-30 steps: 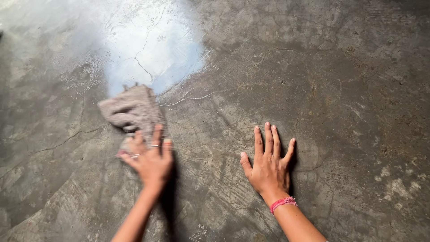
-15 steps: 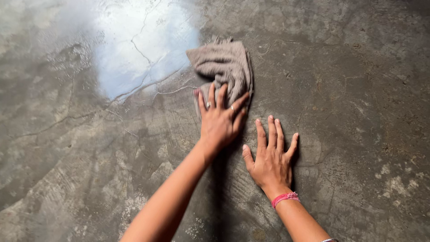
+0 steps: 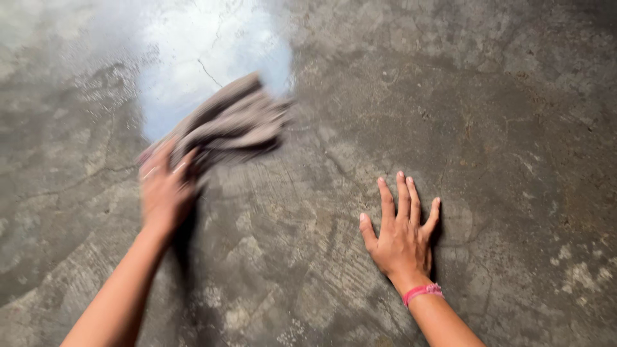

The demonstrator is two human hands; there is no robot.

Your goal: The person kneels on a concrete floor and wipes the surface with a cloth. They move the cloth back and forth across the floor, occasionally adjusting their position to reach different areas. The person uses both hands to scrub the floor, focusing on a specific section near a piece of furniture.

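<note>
Two hands: left hand (image 3: 166, 189) pressing rag (image 3: 228, 122); right hand (image 3: 402, 231) flat on floor (image 3: 501, 128)

The left hand (image 3: 164, 189) is blurred, its fingers pointing up and forward, pressed down palm-first, with the bare forearm running back to the lower left edge. The right hand (image 3: 402, 234) lies flat, palm down, fingers spread slightly and thumb out to the left; a pink band circles its wrist.

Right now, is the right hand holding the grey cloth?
No, the right hand lies flat on the bare concrete floor, while the left hand presses the grey cloth.
</note>
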